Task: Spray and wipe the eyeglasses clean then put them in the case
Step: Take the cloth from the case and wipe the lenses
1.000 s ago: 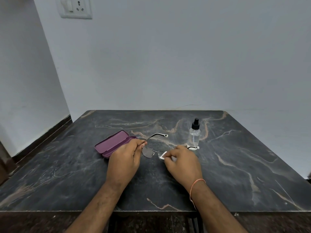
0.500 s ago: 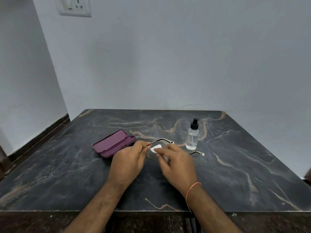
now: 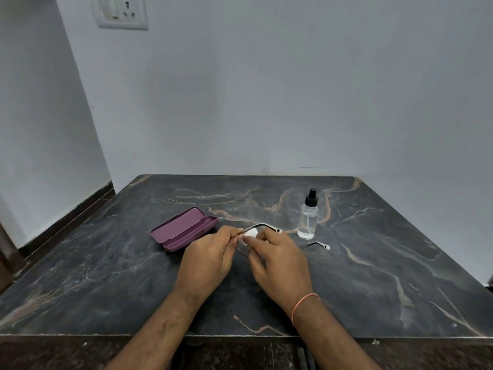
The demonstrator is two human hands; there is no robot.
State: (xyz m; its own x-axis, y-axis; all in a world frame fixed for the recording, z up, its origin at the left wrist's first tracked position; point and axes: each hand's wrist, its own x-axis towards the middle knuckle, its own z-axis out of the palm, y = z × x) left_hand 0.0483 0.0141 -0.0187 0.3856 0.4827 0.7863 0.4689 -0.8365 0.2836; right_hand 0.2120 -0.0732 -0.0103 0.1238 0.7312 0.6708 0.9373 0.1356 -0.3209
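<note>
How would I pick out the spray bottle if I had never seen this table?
Start at the dark marble table against the pale wall. Look toward its far right part, beyond the right hand. The spray bottle stands upright there: clear, with a black pump top, the only tall thing, unlike the flat purple case.

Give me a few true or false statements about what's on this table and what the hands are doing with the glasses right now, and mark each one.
1. The purple case lies open on the table. True.
2. The eyeglasses already sit inside the case. False: both hands hold them above the table.
3. The right hand presses a small white cloth against the glasses. True.
4. The spray bottle lies on its side. False: it stands upright, to the right of the hands.
5. The left hand rests flat on the table. False: it pinches the frame.
</note>
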